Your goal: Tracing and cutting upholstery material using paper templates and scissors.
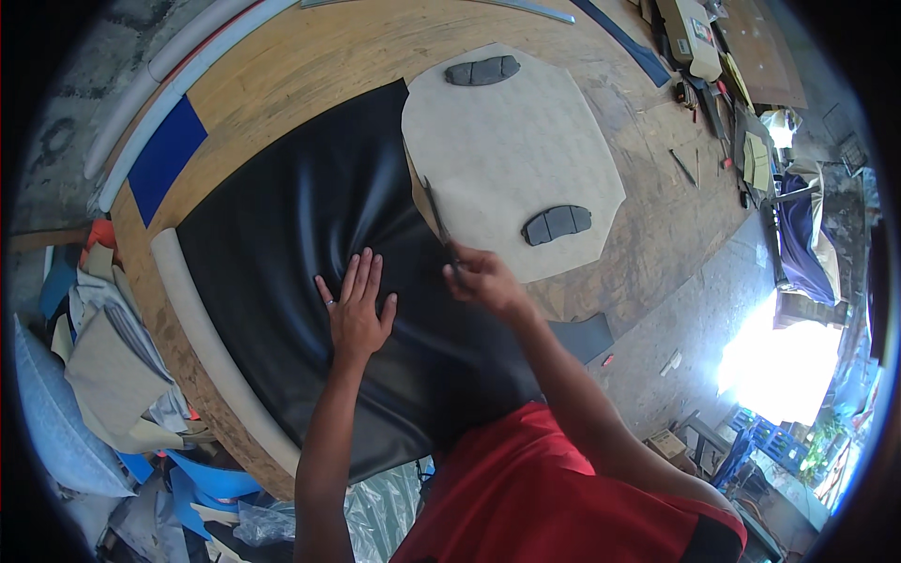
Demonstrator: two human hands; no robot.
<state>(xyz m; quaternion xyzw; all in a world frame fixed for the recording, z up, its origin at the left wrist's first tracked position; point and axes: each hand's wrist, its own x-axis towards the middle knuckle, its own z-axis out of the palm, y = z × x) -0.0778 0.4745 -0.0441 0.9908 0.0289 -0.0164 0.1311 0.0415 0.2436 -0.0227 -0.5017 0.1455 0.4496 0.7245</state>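
Observation:
A sheet of glossy black vinyl-like material point(272, 216) covers much of the wooden table, rippled in the middle. My left hand point(358, 305) lies flat on it with the fingers spread. Scissors point(435, 214) are gripped in my right hand point(481, 278), their blades pointing away from me along the sheet's right edge. Just right of the blades lies a pale, many-cornered piece point(507, 150) of sheet material. Two dark grey brake-pad-like blocks rest on it, a far block point(481, 70) and a near block point(557, 225). My right fingers partly hide the scissor handles.
The wooden table point(310, 56) bears a blue patch point(167, 159) and long rolls point(178, 75) at its far left. Loose tools point(690, 164) and a beige box point(690, 38) sit at the far right. Scrap material point(117, 366) is heaped beside the table's left edge.

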